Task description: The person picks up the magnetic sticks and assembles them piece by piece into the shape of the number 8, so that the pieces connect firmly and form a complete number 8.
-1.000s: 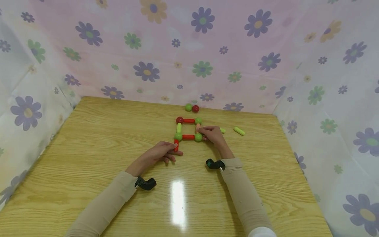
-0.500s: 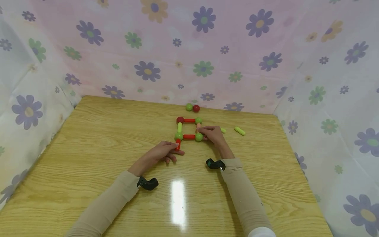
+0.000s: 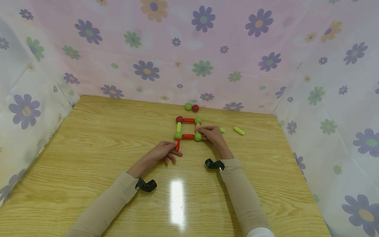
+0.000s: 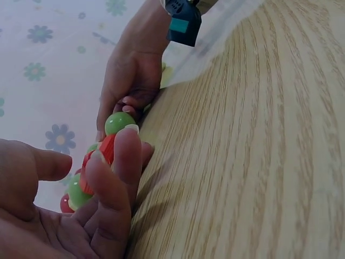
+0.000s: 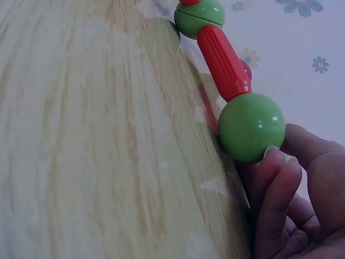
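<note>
**Left hand (image 3: 163, 152) and right hand (image 3: 214, 135) each grip a rod at the square frame (image 3: 188, 136)**

The square frame lies on the wooden table (image 3: 74, 148), ahead of the person, joined from rods and balls. The left arm reaches in diagonally, palm side turned inward. Its thumb and a finger pinch a red rod (image 3: 177, 148) that extends toward the person from the frame's near-left green ball (image 3: 177, 135); the other fingers spread below, loosely extended. The right hand comes over the frame's right side, bent leftward at the wrist. Thumb and finger pinch the orange rod (image 3: 197, 125) between the far-right and near-right green balls; the remaining fingers are curled under.

Visibility is limited at several points. The fingers cover much of the orange rod, and the right wrist view does not show it at all: the near-right green ball (image 5: 251, 127) blocks that area. One fingertip overlaps this ball's edge there; contact cannot be confirmed. In the left wrist view, the fingers partly mask the frame. A light-green rod (image 3: 222, 130) is partly concealed behind the right hand; another loose rod (image 3: 239, 131) lies fully visible beyond it. Both beige sleeves (image 3: 106, 204) are cut off by the lower picture edge.
</note>
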Demonstrator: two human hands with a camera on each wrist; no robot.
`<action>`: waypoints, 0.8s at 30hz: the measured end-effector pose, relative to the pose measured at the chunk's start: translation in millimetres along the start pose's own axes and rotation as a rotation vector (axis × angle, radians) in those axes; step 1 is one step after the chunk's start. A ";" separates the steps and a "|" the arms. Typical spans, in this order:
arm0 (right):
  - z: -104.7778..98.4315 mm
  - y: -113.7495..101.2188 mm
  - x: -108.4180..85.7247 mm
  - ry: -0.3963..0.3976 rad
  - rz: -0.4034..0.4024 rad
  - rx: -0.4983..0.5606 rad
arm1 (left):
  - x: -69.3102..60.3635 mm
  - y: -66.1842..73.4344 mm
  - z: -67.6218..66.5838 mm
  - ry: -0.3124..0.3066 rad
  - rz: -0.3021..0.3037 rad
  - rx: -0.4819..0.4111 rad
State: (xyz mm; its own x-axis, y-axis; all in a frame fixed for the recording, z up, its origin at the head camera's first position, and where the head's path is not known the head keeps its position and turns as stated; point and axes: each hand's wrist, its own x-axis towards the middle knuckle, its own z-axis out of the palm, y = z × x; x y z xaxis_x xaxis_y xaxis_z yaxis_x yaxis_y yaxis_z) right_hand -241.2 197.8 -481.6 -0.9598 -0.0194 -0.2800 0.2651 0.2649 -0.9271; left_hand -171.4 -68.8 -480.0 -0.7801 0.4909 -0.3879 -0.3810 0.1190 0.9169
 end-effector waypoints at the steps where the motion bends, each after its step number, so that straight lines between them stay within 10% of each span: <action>1: 0.0 0.0 -0.1 0.000 -0.001 -0.002 | -1.2 0.0 -0.4 0.005 -0.003 -0.009; 14: -3.3 -0.5 0.6 -0.033 0.001 -0.011 | -13.9 -2.1 -29.0 0.043 0.115 0.023; 24: -4.1 -4.1 -1.0 -0.052 0.014 -0.005 | 13.2 7.0 -63.5 0.216 0.334 0.189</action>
State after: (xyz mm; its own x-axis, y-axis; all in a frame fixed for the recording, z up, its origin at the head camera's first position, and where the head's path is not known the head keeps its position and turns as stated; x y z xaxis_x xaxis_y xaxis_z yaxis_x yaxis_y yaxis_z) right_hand -241.6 200.7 -476.6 -0.9500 -0.0657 -0.3053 0.2775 0.2707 -0.9218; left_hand -215.9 -116.3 -484.7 -0.9386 0.3398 -0.0595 -0.0082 0.1504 0.9886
